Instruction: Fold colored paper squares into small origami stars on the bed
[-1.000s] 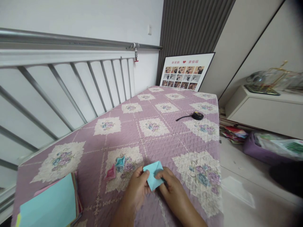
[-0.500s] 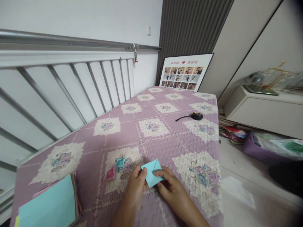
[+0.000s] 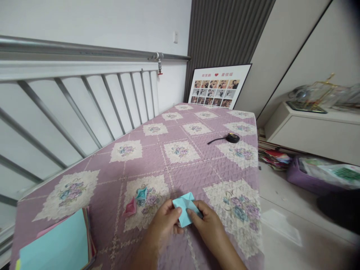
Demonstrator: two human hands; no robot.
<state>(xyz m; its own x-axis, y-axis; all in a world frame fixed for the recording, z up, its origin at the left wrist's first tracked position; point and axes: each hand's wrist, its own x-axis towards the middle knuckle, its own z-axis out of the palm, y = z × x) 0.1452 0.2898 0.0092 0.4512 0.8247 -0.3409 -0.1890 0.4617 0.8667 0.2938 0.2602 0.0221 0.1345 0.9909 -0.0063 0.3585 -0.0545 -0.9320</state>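
Head view: at lower centre, the left hand (image 3: 165,217) and right hand (image 3: 207,220) each have their grip clamped on a folded light-blue origami sheet (image 3: 184,205).

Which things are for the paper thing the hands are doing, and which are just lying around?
Likely for the job:
- blue folded paper, held by the left hand and right hand
- paper stack
- small blue piece and pink piece, probably folded too

Probably just lying about:
- black strapped gadget
- photo board
- purple basket
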